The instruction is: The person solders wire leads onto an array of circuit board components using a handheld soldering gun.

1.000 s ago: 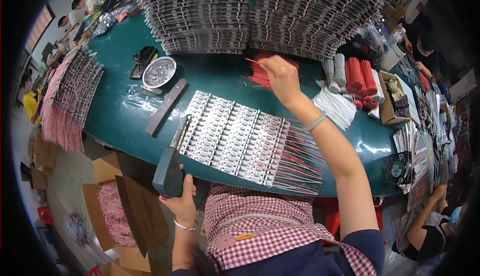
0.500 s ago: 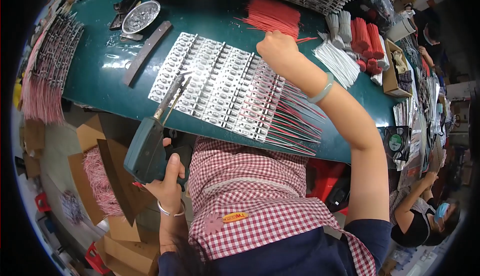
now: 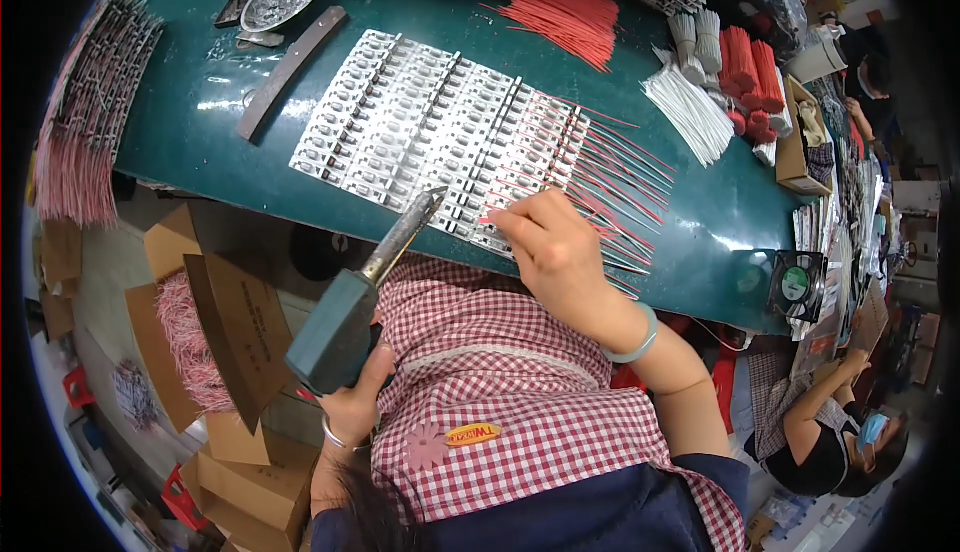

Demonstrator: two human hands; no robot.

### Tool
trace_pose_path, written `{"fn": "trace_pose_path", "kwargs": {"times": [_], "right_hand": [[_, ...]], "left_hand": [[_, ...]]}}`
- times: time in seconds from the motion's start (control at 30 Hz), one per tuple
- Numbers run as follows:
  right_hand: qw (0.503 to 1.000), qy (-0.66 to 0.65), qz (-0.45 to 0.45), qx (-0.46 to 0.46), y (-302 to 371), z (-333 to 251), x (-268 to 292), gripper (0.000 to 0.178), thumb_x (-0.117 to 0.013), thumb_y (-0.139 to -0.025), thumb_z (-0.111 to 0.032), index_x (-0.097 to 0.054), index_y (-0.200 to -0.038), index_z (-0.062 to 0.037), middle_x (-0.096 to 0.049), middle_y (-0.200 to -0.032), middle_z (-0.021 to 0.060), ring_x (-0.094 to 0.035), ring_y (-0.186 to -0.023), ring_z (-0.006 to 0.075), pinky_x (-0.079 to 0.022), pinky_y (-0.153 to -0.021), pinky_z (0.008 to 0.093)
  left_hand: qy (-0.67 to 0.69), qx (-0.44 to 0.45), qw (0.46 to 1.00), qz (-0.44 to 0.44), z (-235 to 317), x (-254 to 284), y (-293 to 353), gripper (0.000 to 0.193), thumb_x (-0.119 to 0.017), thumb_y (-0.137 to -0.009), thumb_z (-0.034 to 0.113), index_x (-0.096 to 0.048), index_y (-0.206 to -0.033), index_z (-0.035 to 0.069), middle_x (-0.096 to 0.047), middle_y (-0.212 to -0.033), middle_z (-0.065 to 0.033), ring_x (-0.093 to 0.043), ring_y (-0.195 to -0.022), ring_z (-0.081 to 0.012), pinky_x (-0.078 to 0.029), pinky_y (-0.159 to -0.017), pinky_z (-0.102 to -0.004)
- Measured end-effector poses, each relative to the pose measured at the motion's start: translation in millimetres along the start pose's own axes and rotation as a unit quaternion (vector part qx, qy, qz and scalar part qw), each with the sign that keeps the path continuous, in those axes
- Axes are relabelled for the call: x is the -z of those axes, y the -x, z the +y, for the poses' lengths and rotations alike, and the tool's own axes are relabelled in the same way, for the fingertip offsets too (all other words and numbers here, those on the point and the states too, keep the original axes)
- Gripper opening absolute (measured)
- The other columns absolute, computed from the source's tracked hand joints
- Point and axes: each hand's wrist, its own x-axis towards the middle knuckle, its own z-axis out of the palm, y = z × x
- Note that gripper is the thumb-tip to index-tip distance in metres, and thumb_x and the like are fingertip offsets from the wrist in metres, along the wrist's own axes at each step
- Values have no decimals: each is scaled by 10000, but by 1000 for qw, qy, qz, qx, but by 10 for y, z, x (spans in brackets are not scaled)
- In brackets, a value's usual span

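A dark green soldering gun point(image 3: 338, 327) is gripped in my left hand point(image 3: 355, 407), its long metal tip reaching over the near edge of a white panel of small circuit boards point(image 3: 400, 117). Above the panel's near right part, my right hand point(image 3: 565, 257) has thumb and fingers pinched on a red wire point(image 3: 487, 219), close to the gun's tip. Whether that wire touches a pad is too small to tell. Red and white wires point(image 3: 630, 187) stick out from the panel's right side. Farther back lies a pile of loose red wires point(image 3: 565, 14).
White wires point(image 3: 690, 107) and bundled red wires point(image 3: 755, 72) lie at the back right. A metal bar point(image 3: 292, 72) and a silver dish point(image 3: 282, 0) are left of the panel. A small fan point(image 3: 795, 282) stands at the right edge. Cardboard boxes point(image 3: 240, 322) are on the floor; a co-worker point(image 3: 830, 432) is at right.
My right hand has come from the red wire pile down to the panel's near part, now with a red wire. The soldering gun has shifted right, its tip nearer that hand.
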Motion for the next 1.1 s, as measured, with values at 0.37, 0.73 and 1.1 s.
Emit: {"fn": "trace_pose_path", "kwargs": {"times": [0.37, 0.73, 1.1], "right_hand": [[999, 29, 24, 6, 151, -31, -142, 259, -666, -757, 40, -725, -1003, -17, -616, -876, 66, -590, -782, 229, -499, -652, 355], [999, 45, -6, 7, 140, -53, -97, 248, -666, -780, -7, -708, -1024, 8, -602, -901, 76, -584, -826, 239, -499, -679, 348], [999, 44, -18, 3, 114, -63, -96, 248, -660, -772, -4, -698, -1016, 26, -587, -904, 89, -572, -841, 246, -500, -710, 352]], "left_hand": [[-152, -24, 987, -40, 144, -141, 31, 204, -783, -840, 63, -713, -1004, -36, -717, -890, -135, -706, -763, -228, -553, -682, -321], [-193, -24, 977, -82, 125, -152, 13, 213, -767, -816, 21, -693, -1003, -49, -696, -958, -163, -705, -804, -295, -562, -734, -356], [-252, -67, 958, -116, 154, -157, -61, 219, -774, -810, 25, -682, -994, -49, -680, -902, -139, -691, -739, -267, -541, -662, -331]]}}
